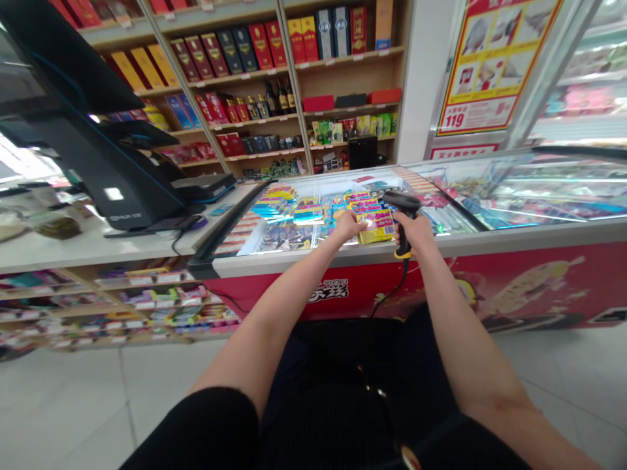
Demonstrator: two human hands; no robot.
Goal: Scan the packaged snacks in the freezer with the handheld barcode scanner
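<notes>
My right hand (415, 232) is wrapped round the grip of a black barcode scanner (402, 202) with a yellow-edged base. The scanner's head is over the right side of a yellow and pink snack packet (379, 225), which has a barcode near its right edge. At the left edge of that packet, my left hand (349, 225) has its fingers closed on it. Similar packets lie overlapped just behind it. To the left, blue and yellow packets (308, 213) rest in piles on the glass top of a chest freezer (294, 264).
A black point-of-sale terminal (132, 176) stands on the white counter (98, 245) at left. Shelves of boxes and bottles (235, 49) rise behind the freezer. The scanner's cable (392, 294) hangs over the red freezer front. More glass-topped freezer (553, 189) extends right.
</notes>
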